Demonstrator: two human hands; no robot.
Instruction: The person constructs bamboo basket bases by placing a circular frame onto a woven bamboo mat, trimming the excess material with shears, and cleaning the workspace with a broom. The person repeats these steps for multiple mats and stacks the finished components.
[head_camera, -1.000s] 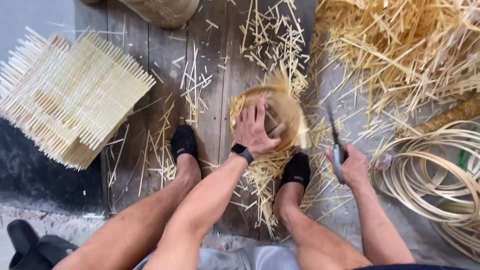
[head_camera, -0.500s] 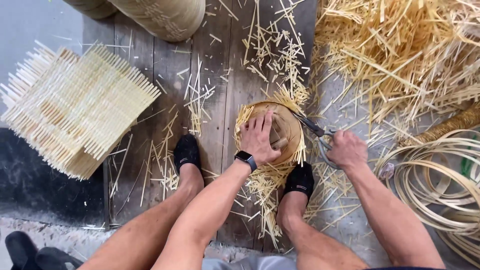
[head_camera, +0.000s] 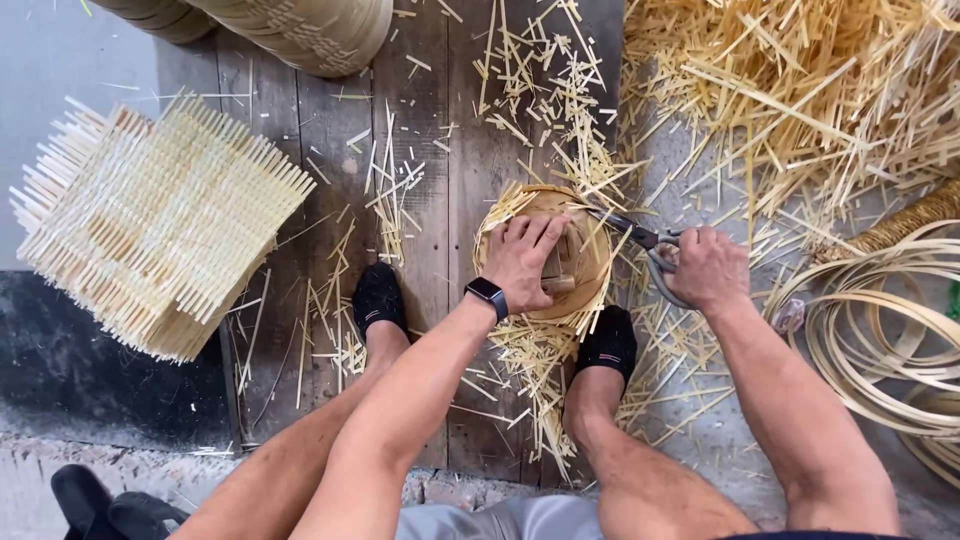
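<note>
Sitting with legs apart, person frames the work between two black-socked feet, left foot (head_camera: 379, 298) and right foot (head_camera: 607, 345), lower centre of frame; this likely keeps the piece from sliding on the plank floor (head_camera: 430, 200). Left hand (head_camera: 522, 262), watch (head_camera: 486, 294) on wrist, lies flat with fingers spread over the round woven basket (head_camera: 575, 265) at centre, pressing it down, seemingly to steady it for cutting. Right hand (head_camera: 708, 268), just right of the basket, is closed around the handles of scissors (head_camera: 640, 238); blades point up-left and meet the basket rim where loose strip ends stick out. Blades open or shut: cannot tell. Short offcuts (head_camera: 540, 110) are scattered around the basket and between the feet, denser toward upper centre. Coiled hoops (head_camera: 880, 330) lie at right edge, within arm's reach. Stack of square woven mats (head_camera: 150, 225) sits at left. Large heap of strips (head_camera: 800, 90) fills upper right. Finished baskets (head_camera: 300, 30) stand at top edge, upper left.
</note>
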